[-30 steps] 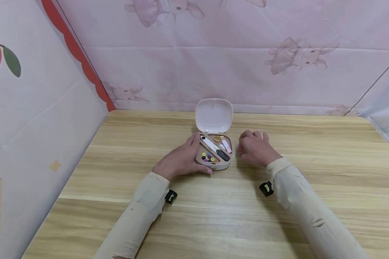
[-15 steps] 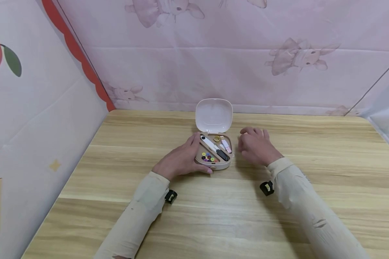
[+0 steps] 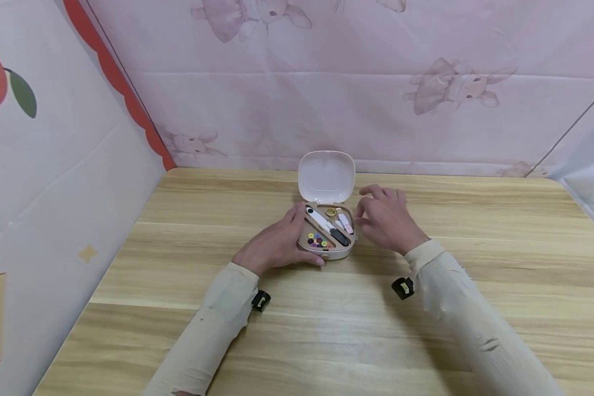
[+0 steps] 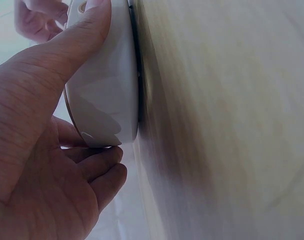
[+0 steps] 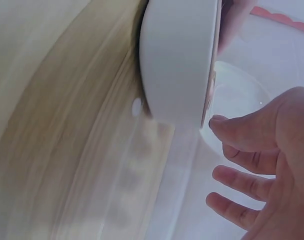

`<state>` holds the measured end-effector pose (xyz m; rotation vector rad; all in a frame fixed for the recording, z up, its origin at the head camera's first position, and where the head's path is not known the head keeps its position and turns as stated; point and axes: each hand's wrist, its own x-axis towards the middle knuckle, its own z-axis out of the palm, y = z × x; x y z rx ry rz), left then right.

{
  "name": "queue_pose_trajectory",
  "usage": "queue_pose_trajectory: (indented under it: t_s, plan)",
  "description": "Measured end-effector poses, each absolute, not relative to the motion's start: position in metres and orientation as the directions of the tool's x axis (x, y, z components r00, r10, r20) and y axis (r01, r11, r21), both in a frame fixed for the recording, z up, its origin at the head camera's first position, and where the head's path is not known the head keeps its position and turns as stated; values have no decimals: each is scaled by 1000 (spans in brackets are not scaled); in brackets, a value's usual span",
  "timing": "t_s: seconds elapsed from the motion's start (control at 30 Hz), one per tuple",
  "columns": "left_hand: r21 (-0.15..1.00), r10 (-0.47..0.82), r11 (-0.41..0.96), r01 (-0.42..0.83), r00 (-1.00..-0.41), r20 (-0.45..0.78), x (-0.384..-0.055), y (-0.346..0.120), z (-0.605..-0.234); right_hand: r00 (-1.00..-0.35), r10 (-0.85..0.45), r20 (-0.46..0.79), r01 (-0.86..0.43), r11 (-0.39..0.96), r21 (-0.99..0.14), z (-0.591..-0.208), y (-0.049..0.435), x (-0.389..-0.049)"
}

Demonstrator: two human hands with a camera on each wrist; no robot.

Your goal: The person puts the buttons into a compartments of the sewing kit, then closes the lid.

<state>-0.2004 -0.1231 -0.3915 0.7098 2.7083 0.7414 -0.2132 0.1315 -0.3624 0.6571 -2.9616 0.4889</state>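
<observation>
A small white box [image 3: 344, 253] lies open on the table, its lid [image 3: 326, 177] raised at the back. Inside its tan tray are a white-and-black slim tool [image 3: 322, 221], several coloured buttons [image 3: 318, 241], a gold ring-shaped piece [image 3: 331, 212] and a pale pink-and-white stick [image 3: 345, 223]. My left hand [image 3: 277, 242] grips the box at its left side, thumb along the front wall [image 4: 104, 75]. Beside the right rim, my right hand [image 3: 388, 223] hovers with fingers loosely bent. In the right wrist view its thumb [image 5: 247, 132] points at the rim, nothing visible between the fingers.
The wood-grain table [image 3: 297, 330] stretches around the box, its back edge close behind the lid. A pink rabbit-print wall covering [image 3: 326, 110] rises there. On the tabletop by the box is a small white oval spot [image 5: 136, 106] in the right wrist view.
My right hand has shifted slightly left and away from me, its fingers opening a little, closer to the box's right rim. The left hand and box have stayed in place.
</observation>
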Motion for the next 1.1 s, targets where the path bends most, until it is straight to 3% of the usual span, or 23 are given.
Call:
queue_pose_trajectory:
  t_s: [0.53, 1.1]
  plan:
    - [527, 522, 747, 405, -849, -87, -201, -123, -389, -854, -479, 202, -519, 789, -329, -359, 106, -210]
    - [527, 530, 742, 415, -845, -80, -201, -124, -390, -806, -574, 141, -577, 713, -399, -365, 87, -204]
